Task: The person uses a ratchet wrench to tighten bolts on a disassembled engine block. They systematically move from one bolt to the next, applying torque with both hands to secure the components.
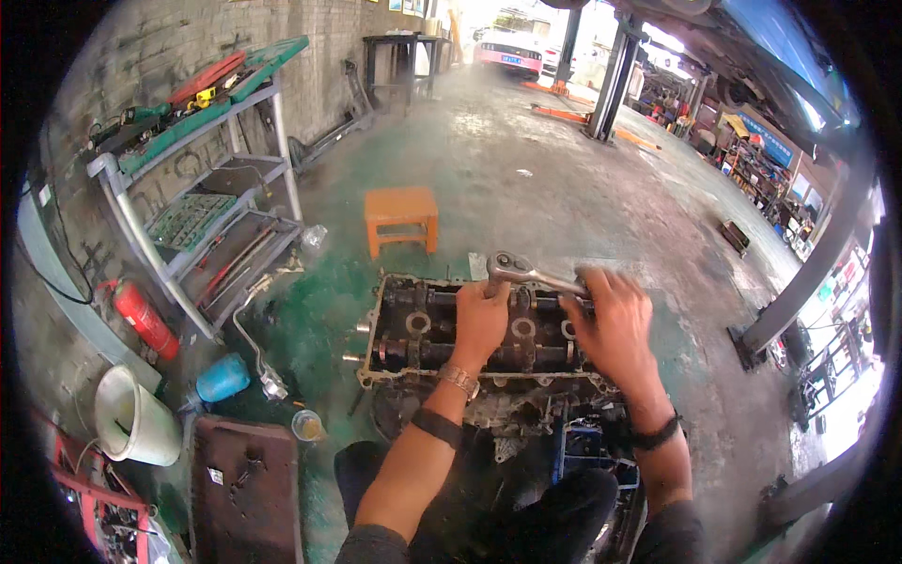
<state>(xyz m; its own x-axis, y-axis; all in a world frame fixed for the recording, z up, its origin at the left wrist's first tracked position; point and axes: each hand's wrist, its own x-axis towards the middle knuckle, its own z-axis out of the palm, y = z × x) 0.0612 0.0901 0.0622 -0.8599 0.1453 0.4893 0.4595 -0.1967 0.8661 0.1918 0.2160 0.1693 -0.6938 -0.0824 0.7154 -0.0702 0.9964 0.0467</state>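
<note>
A silver ratchet wrench [509, 264] lies level over an open engine cylinder head [413, 374], its round head to the left and its handle running right. My left hand [481, 324] is closed just under the ratchet's head, around its drive end. What sits below those fingers is hidden. Around the far end of the handle my right hand [615, 320] is closed, with the thumb on the near side. Dark shafts with bright rings run across the cylinder head between and beside my hands. My knees are on the near side of the engine.
An orange stool [402, 211] stands beyond the engine. To the left are a tool rack [202, 246], a red fire extinguisher [145, 320], a white bucket [141, 418], a blue container [223, 378], a cup [307, 426] and a brown tray [246, 508]. A lift post [813, 258] rises at right.
</note>
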